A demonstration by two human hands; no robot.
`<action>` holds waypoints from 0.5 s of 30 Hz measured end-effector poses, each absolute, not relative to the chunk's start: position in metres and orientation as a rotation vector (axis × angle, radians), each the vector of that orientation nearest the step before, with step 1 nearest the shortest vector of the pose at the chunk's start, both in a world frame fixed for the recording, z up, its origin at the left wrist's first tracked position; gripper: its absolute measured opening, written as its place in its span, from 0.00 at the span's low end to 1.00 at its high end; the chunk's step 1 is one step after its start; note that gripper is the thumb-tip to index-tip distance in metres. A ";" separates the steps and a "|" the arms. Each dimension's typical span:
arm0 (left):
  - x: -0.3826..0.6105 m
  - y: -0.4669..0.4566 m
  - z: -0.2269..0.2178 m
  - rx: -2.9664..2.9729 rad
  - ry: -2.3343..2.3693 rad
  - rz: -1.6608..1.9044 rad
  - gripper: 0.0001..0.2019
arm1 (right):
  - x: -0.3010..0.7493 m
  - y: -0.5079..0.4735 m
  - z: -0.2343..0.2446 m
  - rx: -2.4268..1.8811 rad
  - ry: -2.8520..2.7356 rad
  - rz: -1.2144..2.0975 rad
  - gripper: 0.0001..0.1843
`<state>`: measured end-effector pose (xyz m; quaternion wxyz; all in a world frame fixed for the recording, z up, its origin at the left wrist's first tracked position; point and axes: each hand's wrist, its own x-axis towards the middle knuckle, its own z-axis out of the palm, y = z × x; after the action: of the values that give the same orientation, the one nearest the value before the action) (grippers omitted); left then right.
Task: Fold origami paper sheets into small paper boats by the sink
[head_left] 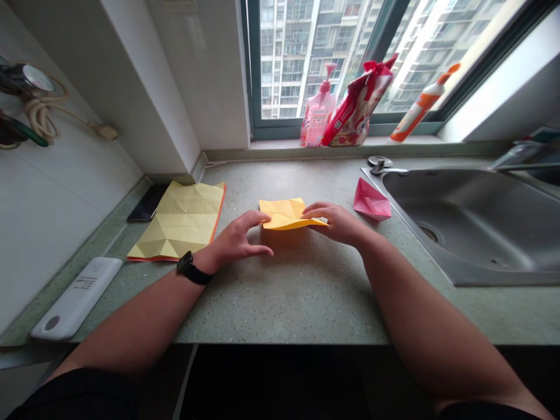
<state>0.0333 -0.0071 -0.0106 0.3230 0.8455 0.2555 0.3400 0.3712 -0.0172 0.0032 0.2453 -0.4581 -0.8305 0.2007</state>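
A small folded piece of yellow-orange paper (284, 213) lies on the speckled green countertop (280, 297), between my hands. My right hand (335, 224) grips its right end, with the fingers resting on top. My left hand (236, 239) stands open at its left side, the index fingertip reaching the paper's edge. A black watch (195, 268) sits on my left wrist. Left of that hand lies a large creased yellow paper sheet (177, 221) with an orange underside, its fold lines showing.
A folded pink paper shape (371, 201) sits by the steel sink (464, 221). A black phone (147, 202) and a white handheld device (76, 297) lie at the left. A pink pump bottle (318, 111), red packet (359, 105) and orange-white bottle (420, 105) stand on the windowsill.
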 end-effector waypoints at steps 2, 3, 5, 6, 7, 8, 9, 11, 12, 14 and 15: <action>0.033 -0.008 -0.009 2.371 0.690 0.895 0.22 | 0.373 -0.017 0.004 -1.224 -2.259 0.544 0.11; 0.033 -0.009 -0.009 2.414 0.705 0.900 0.16 | 0.374 -0.017 0.004 -1.204 -2.265 0.555 0.11; 0.034 -0.010 -0.008 2.458 0.712 0.919 0.11 | 0.374 -0.018 0.003 -1.166 -2.295 0.594 0.12; 0.034 -0.010 -0.008 2.474 0.697 0.925 0.10 | 0.374 -0.018 0.003 -1.151 -2.314 0.615 0.13; 0.035 -0.010 -0.008 2.490 0.675 0.928 0.09 | 0.374 -0.019 0.002 -1.139 -2.336 0.635 0.13; 0.035 -0.011 -0.008 2.505 0.653 0.929 0.08 | 0.374 -0.018 0.002 -1.130 -2.360 0.655 0.13; 0.035 -0.011 -0.007 2.516 0.636 0.926 0.07 | 0.373 -0.018 0.001 -1.124 -2.387 0.676 0.13; 0.035 -0.012 -0.006 2.523 0.632 0.909 0.07 | 0.373 -0.018 -0.001 -1.122 -2.436 0.702 0.13; 0.035 -0.013 -0.005 2.519 0.651 0.899 0.07 | 0.373 -0.018 -0.002 -1.132 -2.452 0.703 0.13; 0.035 -0.014 -0.003 2.491 0.741 0.895 0.06 | 0.374 -0.018 -0.002 -1.185 -2.454 0.693 0.12; 0.035 -0.015 -0.002 2.466 0.809 0.900 0.07 | 0.374 -0.019 -0.001 -1.231 -2.438 0.692 0.12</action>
<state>0.0355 -0.0151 -0.0016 0.1960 0.8803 0.2886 0.3213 0.3739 -0.0189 -0.0011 0.1613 -0.4313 -0.8540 0.2423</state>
